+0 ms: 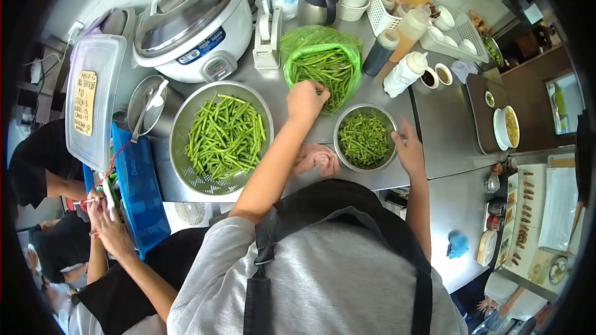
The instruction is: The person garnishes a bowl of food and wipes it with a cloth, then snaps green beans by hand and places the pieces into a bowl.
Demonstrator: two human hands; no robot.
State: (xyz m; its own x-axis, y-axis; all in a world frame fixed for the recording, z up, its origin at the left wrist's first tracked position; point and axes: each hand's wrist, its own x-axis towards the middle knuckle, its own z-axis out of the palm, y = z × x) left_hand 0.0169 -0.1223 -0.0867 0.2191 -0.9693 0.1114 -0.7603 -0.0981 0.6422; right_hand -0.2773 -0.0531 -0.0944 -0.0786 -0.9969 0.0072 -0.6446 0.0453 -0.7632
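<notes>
My left hand (307, 100) is at the front of a green plastic bag (298, 37) filled with long green beans (326, 65). Its fingers curl down onto the beans at the bag's mouth, and the fingertips are partly hidden. A small metal bowl (395, 125) stands just right of the bag, holding short green bean pieces (363, 141). Beside that bowl's right rim is my right hand (408, 149), its fingers apart and nothing seen in them. Left of my left forearm sits a large metal colander (177, 142) with cut green beans (226, 136).
A pink cloth (316, 160) lies between colander and bowl. Behind stand a rice cooker (192, 22), a tape dispenser (267, 40), a thermal jug (318, 1) and sauce bottles (406, 73). At left, a co-worker's hands (112, 226) are beside a blue bin (139, 192).
</notes>
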